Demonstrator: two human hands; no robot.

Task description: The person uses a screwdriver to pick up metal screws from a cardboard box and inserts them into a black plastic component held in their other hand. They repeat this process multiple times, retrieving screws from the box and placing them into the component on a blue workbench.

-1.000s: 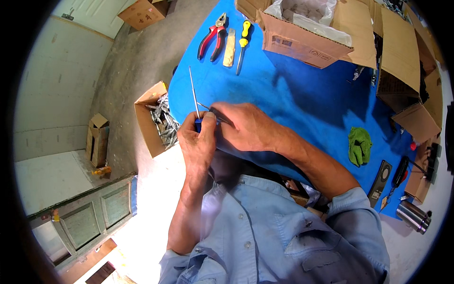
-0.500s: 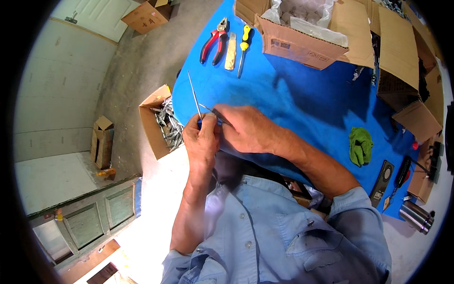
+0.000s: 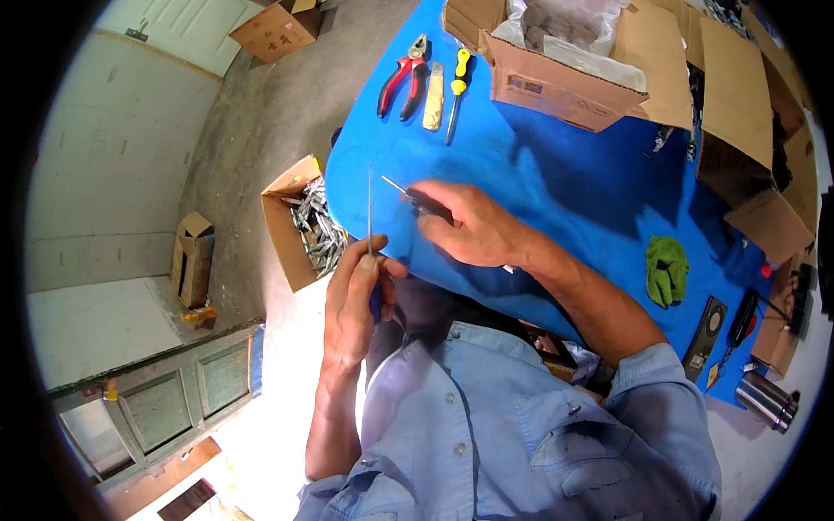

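Observation:
My left hand (image 3: 347, 304) is closed round the blue handle of a thin screwdriver (image 3: 371, 208), its long shaft pointing up and away from me. To its right, over the near edge of the blue-covered table, my right hand (image 3: 478, 227) grips a small dark metal piece with a thin silver rod (image 3: 395, 184) sticking out at the far left end. The fingers hide much of this piece, and motion blurs it a little. The two held things are apart. Farther off on the blue cloth lie red-and-black pliers (image 3: 394, 82), a yellowish flat-handled tool (image 3: 433, 102) and a yellow-handled screwdriver (image 3: 458, 82).
Left of the table stands a cardboard box (image 3: 284, 239) of silvery metal pieces. A plastic-lined carton (image 3: 565, 91) sits at the back, with more cartons (image 3: 738, 104) on the right. A green cloth (image 3: 666, 273) and a steel cup (image 3: 766, 401) lie at right.
My hands have moved apart: the right one up and to the right with the metal piece, the left one lower. The screwdriver shaft now stands more upright in the picture.

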